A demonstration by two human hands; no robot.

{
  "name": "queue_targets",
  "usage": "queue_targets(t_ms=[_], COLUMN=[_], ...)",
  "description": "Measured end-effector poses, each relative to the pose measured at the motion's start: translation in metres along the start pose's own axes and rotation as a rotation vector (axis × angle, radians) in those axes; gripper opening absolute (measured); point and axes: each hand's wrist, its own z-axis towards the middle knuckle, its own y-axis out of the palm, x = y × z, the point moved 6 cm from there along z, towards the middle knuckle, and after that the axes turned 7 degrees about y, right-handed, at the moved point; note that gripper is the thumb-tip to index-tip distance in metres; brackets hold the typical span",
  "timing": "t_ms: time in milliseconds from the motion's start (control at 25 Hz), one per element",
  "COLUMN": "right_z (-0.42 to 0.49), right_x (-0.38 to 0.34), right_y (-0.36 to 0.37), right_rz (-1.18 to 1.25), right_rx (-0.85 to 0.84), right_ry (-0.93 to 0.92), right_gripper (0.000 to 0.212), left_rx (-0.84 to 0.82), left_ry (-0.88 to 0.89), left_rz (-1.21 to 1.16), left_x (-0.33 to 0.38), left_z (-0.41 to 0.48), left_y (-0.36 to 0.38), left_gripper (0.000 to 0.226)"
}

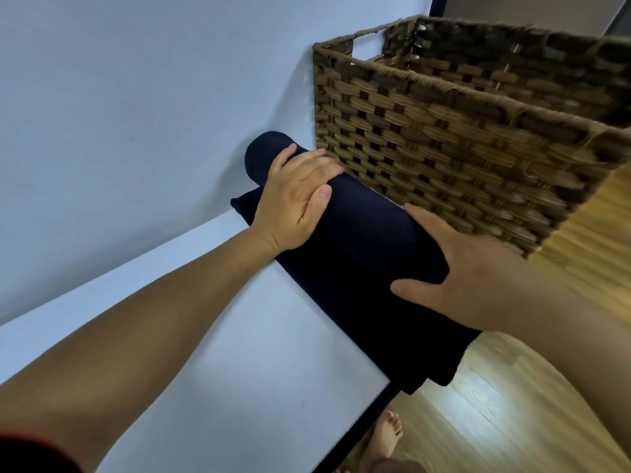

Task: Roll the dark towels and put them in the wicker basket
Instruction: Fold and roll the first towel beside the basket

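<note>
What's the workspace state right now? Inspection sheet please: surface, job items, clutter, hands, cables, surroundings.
Surface: white tabletop, dark front edge, set against a pale wall.
Job's things: dark towel nearly rolled, roll lying by the wicker basket; unrolled tail hangs over the table edge. The basket's inside is not visible.
Clutter: nothing seen.
Hands: left hand flat on the far end of the roll; right hand flat on the near end. Both press on the towel, neither is closed around it.
Cables: nothing seen.
Surroundings: wood floor; the person's bare foot below the table edge.
</note>
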Motion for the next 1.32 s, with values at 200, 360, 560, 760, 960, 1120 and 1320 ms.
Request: queue_targets(t_ms=[200,360,560,760,960,1120,1320], right_z=[0.032,0.013,-0.031,-0.032,-0.01,-0.005,0.004], right_x=[0.024,0.006,-0.029,-0.028,-0.006,-0.007,-0.004], right_y=[0.0,0.008,0.038,0.044,0.026,0.03,0.019], right_rz=[0.501,0.041,-0.322,-0.331,-0.304,-0.323,-0.261], right_rx=[-0.087,0.176,0.685,0.744,0.693,0.736,0.646], right_ry=[0.103,0.137,0.072,-0.02,-0.017,0.025,0.099], right_gripper=[0.082,0.082,0.083,0.083,0.087,0.088,0.09], left_rx=[-0.056,-0.03,0.095,0.031,-0.387,-0.535,-0.403], left_ry=[-0.005,-0.01,-0.026,-0.039,0.226,0.397,0.35], left_rz=[0.045,0.054,0.021,0.025,0.214,0.335,0.254], left_x=[0.001,-0.001,-0.004,-0.002,-0.021,-0.038,-0.035], left_z=[-0.004,-0.005,-0.014,-0.02,-0.01,0.015,0.037], left_y=[0.009,0.007,-0.005,-0.01,-0.01,-0.005,0.022], left_gripper=[0.049,0.049,0.049,0.049,0.065,0.088,0.085])
